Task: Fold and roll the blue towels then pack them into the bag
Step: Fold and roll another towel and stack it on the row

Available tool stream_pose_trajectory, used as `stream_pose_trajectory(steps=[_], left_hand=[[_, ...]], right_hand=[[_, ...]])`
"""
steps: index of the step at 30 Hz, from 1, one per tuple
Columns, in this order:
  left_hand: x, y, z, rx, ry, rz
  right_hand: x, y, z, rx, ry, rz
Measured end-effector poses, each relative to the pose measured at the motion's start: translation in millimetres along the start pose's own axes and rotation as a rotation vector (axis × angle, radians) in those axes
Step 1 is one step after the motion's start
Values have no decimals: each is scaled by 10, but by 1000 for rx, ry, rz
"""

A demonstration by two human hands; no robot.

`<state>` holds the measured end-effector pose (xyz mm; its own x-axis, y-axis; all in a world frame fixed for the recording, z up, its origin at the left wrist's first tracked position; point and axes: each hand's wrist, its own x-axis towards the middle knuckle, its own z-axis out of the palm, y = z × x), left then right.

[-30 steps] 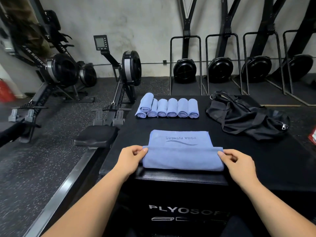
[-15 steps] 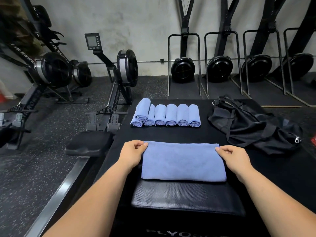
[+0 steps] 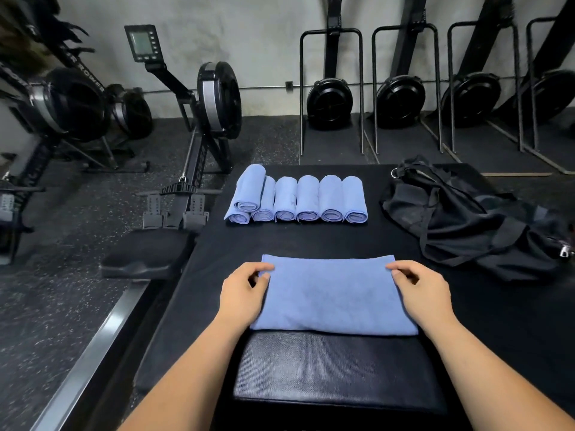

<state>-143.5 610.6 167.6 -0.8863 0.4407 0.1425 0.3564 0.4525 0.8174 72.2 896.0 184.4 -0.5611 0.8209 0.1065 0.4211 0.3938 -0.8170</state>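
A blue towel lies folded flat on the black plyo box in front of me. My left hand pinches its far left corner. My right hand pinches the far right corner. Behind it, several rolled blue towels lie in a row, with one more roll stacked on top at the left end. A crumpled black bag with straps rests on the box at the right.
A rowing machine with its seat and rail stands close along the box's left side. More rowers are stored upright against the back wall. The floor is speckled rubber.
Both hands carried the towel's near edge away from me over the printed half, so the logo is hidden and the towel lies folded. The camera tilted down and closer.
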Motion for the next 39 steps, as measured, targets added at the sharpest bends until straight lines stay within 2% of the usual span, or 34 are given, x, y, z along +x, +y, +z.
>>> stream_pose_trajectory(steps=[5, 12, 16, 18, 20, 22, 24, 26, 28, 30, 32, 34, 36, 39], left_hand=[[-16, 24, -7, -2, 4, 1], [13, 19, -22, 131, -49, 57], [-32, 55, -4, 338, -121, 96], [-93, 117, 28, 479, -62, 110], [-181, 216, 82, 592, -11, 204], [-307, 283, 178, 659, -161, 329], [-439, 277, 237, 756, -360, 362], [-486, 233, 204, 821, -417, 348], [-469, 246, 148, 860, -442, 329], [-421, 380, 159, 878, -440, 289], [-352, 589, 278, 834, -366, 265], [-278, 723, 427, 786, -326, 254], [-215, 657, 504, 783, -356, 206], [-222, 418, 460, 840, -359, 170]], right_hand=[[2, 13, 27, -28, 24, -18], [30, -10, 52, -148, 0, -41], [-11, -102, 42, -204, -95, -36], [-99, -142, 87, -288, -139, -51], [-255, -171, 165, -446, -150, -115], [-401, -116, 259, -631, -159, -254], [-469, -46, 272, -790, -231, -305], [-443, 25, 211, -904, -284, -259], [-391, 21, 139, -957, -251, -212], [-380, -104, 146, -976, -183, -216], [-362, -263, 279, -939, -205, -289], [-361, -403, 486, -864, -353, -399], [-343, -422, 587, -826, -477, -425], [-236, -255, 508, -819, -452, -431]])
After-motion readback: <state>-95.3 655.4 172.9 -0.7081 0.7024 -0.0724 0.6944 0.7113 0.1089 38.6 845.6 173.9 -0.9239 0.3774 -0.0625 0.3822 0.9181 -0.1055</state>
